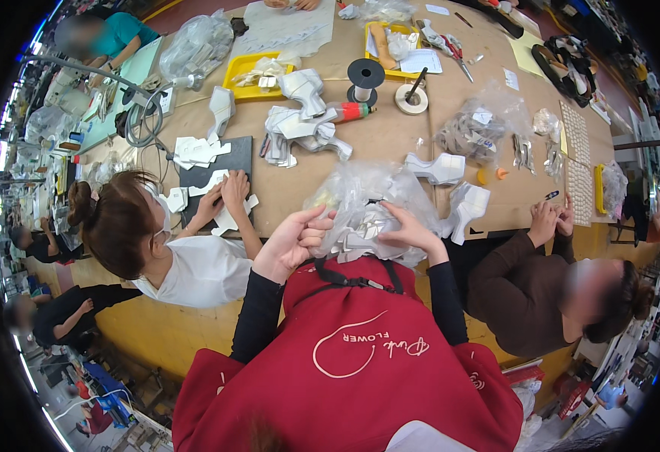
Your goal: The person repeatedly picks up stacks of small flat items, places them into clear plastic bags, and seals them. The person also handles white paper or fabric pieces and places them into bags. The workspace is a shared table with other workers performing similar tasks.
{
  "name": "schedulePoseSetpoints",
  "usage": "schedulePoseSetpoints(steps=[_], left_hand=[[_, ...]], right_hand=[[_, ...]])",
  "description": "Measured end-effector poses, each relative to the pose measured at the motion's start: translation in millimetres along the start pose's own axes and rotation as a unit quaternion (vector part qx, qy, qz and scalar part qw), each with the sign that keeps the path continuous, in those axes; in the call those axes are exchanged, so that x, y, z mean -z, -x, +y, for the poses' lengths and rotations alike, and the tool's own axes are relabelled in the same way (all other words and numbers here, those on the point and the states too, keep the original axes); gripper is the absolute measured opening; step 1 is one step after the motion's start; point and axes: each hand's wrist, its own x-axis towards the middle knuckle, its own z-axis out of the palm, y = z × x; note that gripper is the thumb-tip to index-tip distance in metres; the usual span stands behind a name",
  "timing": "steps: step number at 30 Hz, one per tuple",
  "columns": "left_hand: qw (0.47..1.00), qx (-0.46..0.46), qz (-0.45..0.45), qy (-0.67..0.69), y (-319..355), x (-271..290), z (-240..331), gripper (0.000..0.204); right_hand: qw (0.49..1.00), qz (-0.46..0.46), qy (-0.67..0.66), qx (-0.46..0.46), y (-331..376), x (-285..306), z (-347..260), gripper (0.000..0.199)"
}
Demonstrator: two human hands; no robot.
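A clear plastic bag point(367, 187) lies on the table's near edge in front of me, with white and grey cut pieces point(371, 224) inside its mouth. My left hand point(294, 239) is beside the bag's left edge. Its fingers are curled in with the thumb against them; what they hold, if anything, cannot be made out. On the bag's right side rests my right hand point(414, 230), fingers stretched toward the pieces and thumb apart from them. White shaped pieces point(437, 169) lie right of the bag, and another white stack point(465, 207) is close by.
Beyond the bag are a pile of white pieces point(300, 128), a black spool point(365, 75), a tape roll point(411, 98) and yellow trays point(245, 90). A co-worker on the left handles white pieces on a dark board point(241, 160); another person point(529, 286) sits at right.
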Motion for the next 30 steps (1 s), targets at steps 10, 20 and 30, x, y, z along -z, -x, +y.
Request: schedulePoseSetpoints(steps=[10, 20, 30], left_hand=[[0.987, -0.051, -0.137, -0.068, 67, -58, -11, 0.034], [0.631, -0.292, 0.22, -0.684, 70, -28, 11, 0.041], [0.287, -0.645, 0.163, -0.689, 41, -49, -41, 0.033]], right_hand=[[0.987, 0.044, 0.146, 0.056, 26, 8, -30, 0.063], [0.977, 0.195, -0.085, 0.004, 43, 19, -43, 0.048], [0.97, 0.221, 0.055, 0.09, 34, -4, -35, 0.053]])
